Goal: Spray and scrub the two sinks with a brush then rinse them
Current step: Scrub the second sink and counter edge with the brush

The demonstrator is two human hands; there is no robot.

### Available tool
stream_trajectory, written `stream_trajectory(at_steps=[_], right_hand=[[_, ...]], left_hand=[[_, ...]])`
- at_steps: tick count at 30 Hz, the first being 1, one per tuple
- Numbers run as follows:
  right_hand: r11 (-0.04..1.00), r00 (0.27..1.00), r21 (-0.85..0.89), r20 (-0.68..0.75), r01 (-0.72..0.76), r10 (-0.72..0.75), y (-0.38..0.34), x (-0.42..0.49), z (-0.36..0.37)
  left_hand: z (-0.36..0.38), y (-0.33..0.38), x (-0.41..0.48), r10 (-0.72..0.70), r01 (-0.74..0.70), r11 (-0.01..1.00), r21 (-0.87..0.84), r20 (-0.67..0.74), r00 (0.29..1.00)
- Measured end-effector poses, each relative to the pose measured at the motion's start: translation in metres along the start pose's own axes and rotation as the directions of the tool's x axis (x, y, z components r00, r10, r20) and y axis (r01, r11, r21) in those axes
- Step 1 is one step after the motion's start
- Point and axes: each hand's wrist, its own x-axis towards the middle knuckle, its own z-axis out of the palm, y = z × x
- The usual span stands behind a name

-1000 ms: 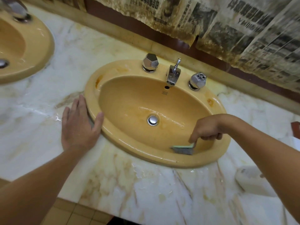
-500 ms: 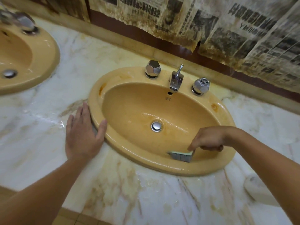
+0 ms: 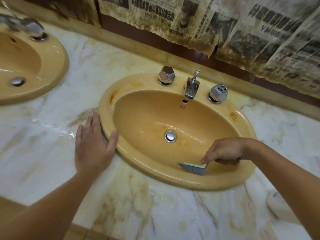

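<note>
Right hand (image 3: 225,150) grips my green-backed, grey-bristled brush (image 3: 193,168) inside the wet yellow sink (image 3: 173,175); left hand (image 3: 92,144) rests flat, fingers straight.

Both forearms are bare to the frame's edge, with no sleeves, watch, rings or gloves showing.

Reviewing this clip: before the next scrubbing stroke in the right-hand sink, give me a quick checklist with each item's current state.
1. Brush held firmly: ok, the right hand curls round its handle.
2. Bristles on the basin: ok, they press the near inner wall of the sink.
3. Body braced: ok, the left hand lies flat on the counter, thumb against the sink's rim.
4. Stains left to scrub: not ok, orange marks remain on the rim at far left and right.
5. Tap off: ok, no water stream visible.
6. Cleaner sprayed: cannot tell; the basin only looks wet.
</note>
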Motion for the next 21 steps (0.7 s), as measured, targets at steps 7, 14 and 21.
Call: stream_trajectory(at_steps=[7, 14, 21], right_hand=[[0.994, 0.997, 0.069, -0.007, 0.083, -0.083, 0.013, 0.0, 0.006], [0.995, 0.998, 0.098, 0.045, 0.028, -0.033, 0.003, 0.002, 0.002], [1.0, 0.999, 0.01, -0.046, -0.009, 0.01, -0.001, 0.018, 0.009]], left_hand=[[0.001, 0.001, 0.0, 0.001, -0.001, 1.0, -0.005, -0.005, 1.0], [0.0, 0.002, -0.001, -0.003, 0.003, 1.0, -0.003, -0.009, 1.0], [-0.002, 0.003, -0.001, -0.006, 0.006, 1.0, -0.012, -0.002, 1.0]])
